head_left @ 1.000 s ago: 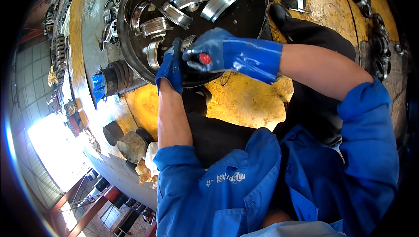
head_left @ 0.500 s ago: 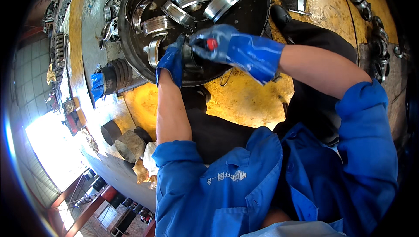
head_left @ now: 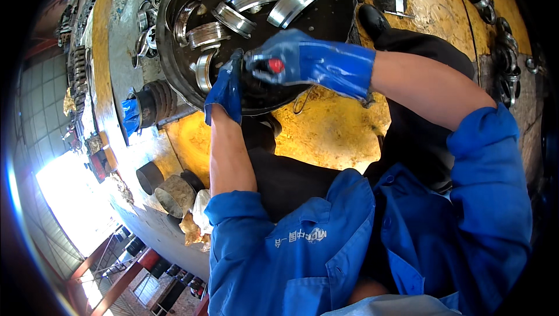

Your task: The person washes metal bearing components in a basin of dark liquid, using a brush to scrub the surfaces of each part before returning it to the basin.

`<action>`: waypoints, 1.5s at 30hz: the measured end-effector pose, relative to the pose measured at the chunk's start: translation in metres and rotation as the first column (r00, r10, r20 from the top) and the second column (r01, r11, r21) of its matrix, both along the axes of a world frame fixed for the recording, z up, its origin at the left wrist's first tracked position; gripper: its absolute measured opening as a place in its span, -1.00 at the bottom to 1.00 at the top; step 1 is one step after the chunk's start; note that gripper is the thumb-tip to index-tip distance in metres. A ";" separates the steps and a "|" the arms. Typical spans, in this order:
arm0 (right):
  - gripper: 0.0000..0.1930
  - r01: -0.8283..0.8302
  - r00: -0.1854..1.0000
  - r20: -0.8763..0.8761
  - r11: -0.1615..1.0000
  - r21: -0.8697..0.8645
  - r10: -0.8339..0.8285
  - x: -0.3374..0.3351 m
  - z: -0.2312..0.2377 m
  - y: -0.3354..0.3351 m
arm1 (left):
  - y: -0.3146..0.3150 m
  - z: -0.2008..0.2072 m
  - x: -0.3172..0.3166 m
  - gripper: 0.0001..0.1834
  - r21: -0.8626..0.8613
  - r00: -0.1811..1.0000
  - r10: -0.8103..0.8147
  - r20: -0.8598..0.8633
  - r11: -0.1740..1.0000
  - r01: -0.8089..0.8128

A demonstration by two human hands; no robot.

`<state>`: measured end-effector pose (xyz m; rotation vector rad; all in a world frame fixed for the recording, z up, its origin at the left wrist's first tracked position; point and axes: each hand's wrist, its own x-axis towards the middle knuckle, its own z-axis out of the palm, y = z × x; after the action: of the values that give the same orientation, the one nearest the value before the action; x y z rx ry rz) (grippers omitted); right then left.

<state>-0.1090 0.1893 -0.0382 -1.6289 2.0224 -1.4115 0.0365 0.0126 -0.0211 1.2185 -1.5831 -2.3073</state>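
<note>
Both my hands wear blue rubber gloves and work close together over the near part of a round black tub (head_left: 165,54) of dark liquid. My left hand (head_left: 227,83) is closed on the near rim side, gripping a metal ring (head_left: 249,82) that looks dark and is mostly hidden between the gloves. Just right of it, my right hand (head_left: 282,57) is curled round a small tool with a red end (head_left: 275,65); its working end is hidden and the fingers are a little blurred. Several shiny metal rings, such as a wide one (head_left: 293,5) and a grooved one (head_left: 208,35), lie in the tub.
Yellow, oil-stained flooring (head_left: 332,129) surrounds the tub. Left of it stand a ribbed dark cylinder (head_left: 157,100) and open metal sleeves (head_left: 174,195). More rings (head_left: 142,42) lie at the far left, and a row of dark rings (head_left: 508,54) at the right. A black shoe (head_left: 372,20) rests beside the tub.
Both gloves stay close together over the tub. My right hand has shifted slightly left with the red-ended tool, and my left hand has tilted a little. The ring between them shows less of its surface.
</note>
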 end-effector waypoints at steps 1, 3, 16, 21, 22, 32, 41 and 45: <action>-0.74 0.077 0.997 -0.001 0.990 0.114 -0.077 -0.009 -0.003 -0.005 | -0.007 -0.009 0.002 -0.32 0.069 0.999 0.028 -0.021 0.997 -0.026; -0.74 0.167 0.976 0.089 0.947 0.275 -0.198 -0.034 -0.013 -0.004 | 0.019 0.013 -0.023 -0.29 0.033 0.994 -0.025 0.105 0.999 0.021; -0.65 -0.197 0.957 -0.195 0.974 0.115 0.216 0.030 0.011 0.017 | -0.021 -0.010 -0.034 -0.33 -0.336 0.809 -0.292 0.510 0.798 0.500; -0.46 -0.261 0.891 -0.284 0.910 0.321 0.355 0.026 0.015 0.021 | -0.006 -0.009 -0.018 -0.44 -0.001 0.993 -0.117 0.016 0.993 0.118; -0.46 -0.263 0.890 -0.294 0.920 0.291 0.348 0.020 0.013 0.020 | -0.001 -0.003 -0.014 -0.45 0.059 0.997 -0.059 -0.042 0.996 0.062; -0.56 0.350 0.831 0.234 0.800 0.488 -0.505 -0.063 -0.064 -0.022 | 0.022 0.011 -0.029 -0.48 0.173 0.998 0.066 -0.019 0.983 -0.062; -0.73 0.046 0.901 0.404 0.962 0.269 -0.156 0.013 0.003 -0.010 | -0.014 -0.010 -0.003 -0.39 0.187 0.980 0.053 -0.192 0.982 -0.017; -0.78 -0.012 0.958 0.285 0.982 0.190 -0.043 0.039 0.013 0.015 | -0.005 -0.006 -0.011 -0.41 0.147 0.984 0.079 -0.161 0.988 -0.055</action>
<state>-0.0697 0.2040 -0.0256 -1.2517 1.9357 -1.3252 0.0255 0.0074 -0.0273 1.0548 -1.3238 -2.4427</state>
